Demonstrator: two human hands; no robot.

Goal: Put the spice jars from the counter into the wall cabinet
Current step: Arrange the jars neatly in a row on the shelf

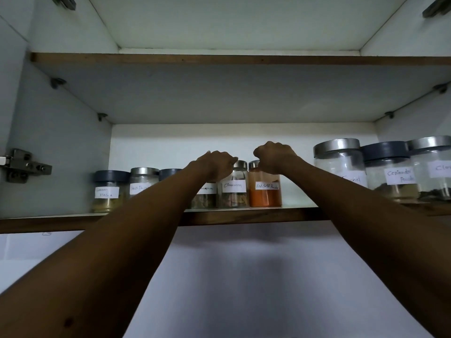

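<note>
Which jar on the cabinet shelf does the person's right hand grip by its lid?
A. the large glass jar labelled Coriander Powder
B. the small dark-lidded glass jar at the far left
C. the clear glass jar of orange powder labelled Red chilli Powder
C: the right hand curls over the lid of the clear glass jar of orange powder; the left hand grips a cinnamon jar further left.
</note>
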